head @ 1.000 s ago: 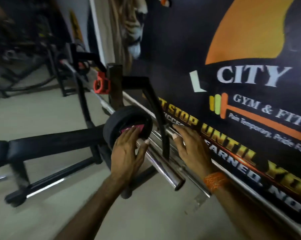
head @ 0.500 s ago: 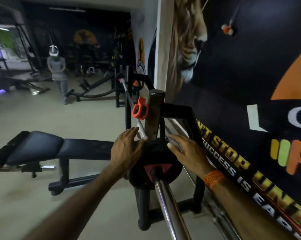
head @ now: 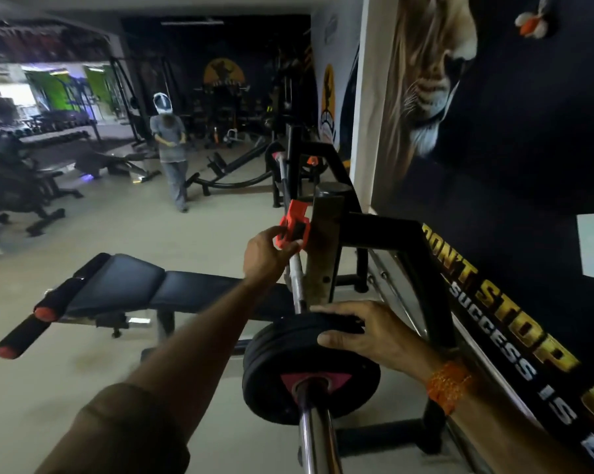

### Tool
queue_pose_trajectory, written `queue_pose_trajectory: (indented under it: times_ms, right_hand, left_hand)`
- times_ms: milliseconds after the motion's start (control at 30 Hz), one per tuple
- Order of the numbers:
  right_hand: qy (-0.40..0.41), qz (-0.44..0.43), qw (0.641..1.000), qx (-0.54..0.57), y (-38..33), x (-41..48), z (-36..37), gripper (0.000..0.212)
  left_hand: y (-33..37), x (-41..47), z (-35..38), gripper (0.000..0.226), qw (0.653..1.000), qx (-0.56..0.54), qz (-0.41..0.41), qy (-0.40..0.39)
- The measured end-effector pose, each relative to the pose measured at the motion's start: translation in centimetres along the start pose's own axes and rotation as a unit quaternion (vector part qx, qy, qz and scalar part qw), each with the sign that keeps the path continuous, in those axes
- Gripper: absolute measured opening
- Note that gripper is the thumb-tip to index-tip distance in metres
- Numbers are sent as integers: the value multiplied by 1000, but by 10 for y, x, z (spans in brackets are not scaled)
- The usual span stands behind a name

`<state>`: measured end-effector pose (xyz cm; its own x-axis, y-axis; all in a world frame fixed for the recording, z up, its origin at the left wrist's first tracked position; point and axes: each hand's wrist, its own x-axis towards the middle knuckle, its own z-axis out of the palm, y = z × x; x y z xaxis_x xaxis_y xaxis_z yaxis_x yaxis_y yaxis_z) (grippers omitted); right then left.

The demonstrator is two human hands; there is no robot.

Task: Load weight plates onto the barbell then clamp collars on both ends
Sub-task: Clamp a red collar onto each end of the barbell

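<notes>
Risk I see: my left grip point(head: 271, 249) pinches the red collar point(head: 294, 227) on the barbell point(head: 295, 278); yanked askew, it may jam. Meanwhile my right grip point(head: 367, 331) holds the plate point(head: 275, 371) beneath it, which could slide outward.

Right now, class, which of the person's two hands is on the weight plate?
The right hand, wearing the orange wristband, holds the top rim of the black weight plate. The left hand is further up the barbell, gripping the red collar.
</notes>
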<state>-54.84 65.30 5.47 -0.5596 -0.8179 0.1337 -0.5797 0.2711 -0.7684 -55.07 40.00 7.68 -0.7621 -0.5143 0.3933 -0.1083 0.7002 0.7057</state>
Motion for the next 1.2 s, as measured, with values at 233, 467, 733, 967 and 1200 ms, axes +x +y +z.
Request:
queue_pose_trajectory:
  times_ms: [233, 467, 733, 967, 1200]
  right_hand:
    - [-1, -16, 1000, 5, 6, 3, 1, 62]
    - [6, -12, 1000, 9, 7, 2, 3, 66]
    - [5, -5, 1000, -2, 2, 0, 4, 68]
    - [-2, 16, 1000, -13, -11, -8, 4, 60]
    - [73, -21, 939, 335, -62, -48, 21, 39]
  left_hand:
    - [-9, 21, 17, 25, 996, -11, -70, 48]
    - [-15, 32, 14, 19, 993, -69, -78, 51]
    - [-11, 11, -30, 15, 973, -193, -104, 70]
    - [17, -71, -87, 11, 953, -297, -59, 3]
    - [32, -170, -132, 19, 885, -435, -91, -139]
